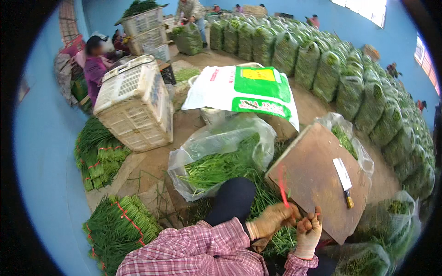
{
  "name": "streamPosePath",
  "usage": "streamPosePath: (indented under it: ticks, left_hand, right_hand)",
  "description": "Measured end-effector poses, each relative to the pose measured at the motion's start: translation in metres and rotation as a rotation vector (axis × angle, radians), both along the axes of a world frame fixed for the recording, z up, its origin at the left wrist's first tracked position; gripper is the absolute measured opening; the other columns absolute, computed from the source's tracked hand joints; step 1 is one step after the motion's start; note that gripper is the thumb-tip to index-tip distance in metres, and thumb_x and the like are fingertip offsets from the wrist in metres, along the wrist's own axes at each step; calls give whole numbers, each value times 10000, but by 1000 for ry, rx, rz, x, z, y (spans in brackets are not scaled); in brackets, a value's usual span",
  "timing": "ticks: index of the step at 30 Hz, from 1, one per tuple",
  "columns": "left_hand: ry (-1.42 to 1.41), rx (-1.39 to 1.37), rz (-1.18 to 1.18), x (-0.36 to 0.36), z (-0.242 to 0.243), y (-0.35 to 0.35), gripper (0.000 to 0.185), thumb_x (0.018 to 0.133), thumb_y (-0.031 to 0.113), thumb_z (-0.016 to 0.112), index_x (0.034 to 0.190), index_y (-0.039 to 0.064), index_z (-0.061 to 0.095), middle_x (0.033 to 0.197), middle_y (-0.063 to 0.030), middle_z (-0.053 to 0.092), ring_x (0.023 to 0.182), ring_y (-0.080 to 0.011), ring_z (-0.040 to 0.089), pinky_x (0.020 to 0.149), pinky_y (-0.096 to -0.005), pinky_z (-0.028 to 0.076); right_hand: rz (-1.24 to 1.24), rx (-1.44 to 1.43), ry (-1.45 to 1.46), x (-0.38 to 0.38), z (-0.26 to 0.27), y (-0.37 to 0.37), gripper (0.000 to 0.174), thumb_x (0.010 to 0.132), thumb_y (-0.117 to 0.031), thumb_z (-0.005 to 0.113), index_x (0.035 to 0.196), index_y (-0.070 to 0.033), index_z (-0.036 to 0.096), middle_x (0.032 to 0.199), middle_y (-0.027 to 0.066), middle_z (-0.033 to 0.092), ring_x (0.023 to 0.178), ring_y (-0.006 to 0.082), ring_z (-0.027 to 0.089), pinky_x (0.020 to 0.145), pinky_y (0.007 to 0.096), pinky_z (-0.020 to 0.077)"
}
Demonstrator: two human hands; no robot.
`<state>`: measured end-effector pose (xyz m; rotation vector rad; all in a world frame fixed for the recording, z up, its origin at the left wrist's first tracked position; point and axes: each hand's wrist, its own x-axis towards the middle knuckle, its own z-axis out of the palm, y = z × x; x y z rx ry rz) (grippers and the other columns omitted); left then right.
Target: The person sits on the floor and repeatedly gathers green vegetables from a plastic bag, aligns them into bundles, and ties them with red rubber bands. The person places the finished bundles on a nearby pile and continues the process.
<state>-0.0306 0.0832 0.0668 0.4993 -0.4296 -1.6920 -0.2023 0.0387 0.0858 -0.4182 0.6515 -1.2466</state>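
My left hand [274,219], in a soiled glove, is closed on a thin red plastic tie [283,186] that trails up from its fingers. Close to its right, my right hand [309,231], also gloved, has its fingers bent, with a bit of red showing at the fingertips. Both hands are over loose green stalks [283,239] at the near edge of a brown board [310,172]. A cleaver [343,179] with a wooden handle lies on that board. Beyond my knee, an open clear plastic bag [207,141] holds more long green stalks [221,169].
Tied green bundles [117,227] are piled at the left. Stacked white plastic crates [134,103] stand ahead, with a person in purple [93,72] behind. A white and green sack [241,89] lies over a crate. Filled bags [314,69] line the right; another person [191,13] bends over a bag.
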Motion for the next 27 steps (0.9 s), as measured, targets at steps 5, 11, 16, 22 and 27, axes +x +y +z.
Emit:
streamPosePath:
  ticks: [5, 11, 16, 22, 27]
  left_hand:
    - [122, 204, 308, 43, -9, -37, 116, 986, 192, 675, 1088, 142, 653, 940, 26, 672, 726, -84, 565, 593, -219, 481]
    - [359, 106, 165, 46, -14, -91, 189, 1019, 178, 629, 1207, 155, 631, 1028, 18, 658, 747, -76, 622, 560, -183, 452]
    - [368, 107, 68, 34, -31, -150, 198, 1028, 198, 612, 1219, 150, 634, 1048, -11, 680, 792, -92, 658, 565, -206, 499]
    - [261, 223, 53, 24, -43, -218, 242, 1017, 191, 632, 1253, 136, 642, 977, -7, 694, 668, -91, 636, 531, -205, 491]
    - [-528, 17, -108, 24, -37, -254, 235, 999, 201, 662, 1173, 44, 679, 872, -8, 692, 597, -72, 547, 530, -201, 417]
  right_hand:
    - [21, -85, 24, -35, -14, -6, 265, 1078, -223, 525, 1281, -54, 542, 730, -30, 391, 534, 56, 284, 487, 227, 290]
    - [-134, -3, -124, -91, -20, -43, 285, 1019, -240, 639, 1238, -61, 610, 962, 85, 668, 593, 100, 479, 540, 264, 409]
    - [-168, -142, 33, -121, -11, -93, 269, 1025, -258, 631, 1176, -36, 648, 929, 72, 671, 664, 134, 576, 612, 299, 476]
    - [-163, -312, 660, -153, -22, -154, 271, 1051, -244, 585, 1105, 8, 666, 770, 26, 612, 611, 104, 534, 564, 245, 430]
    - [-120, -366, 860, -174, -48, -185, 203, 1043, -172, 580, 1068, 3, 678, 733, -19, 548, 605, 68, 448, 546, 228, 362]
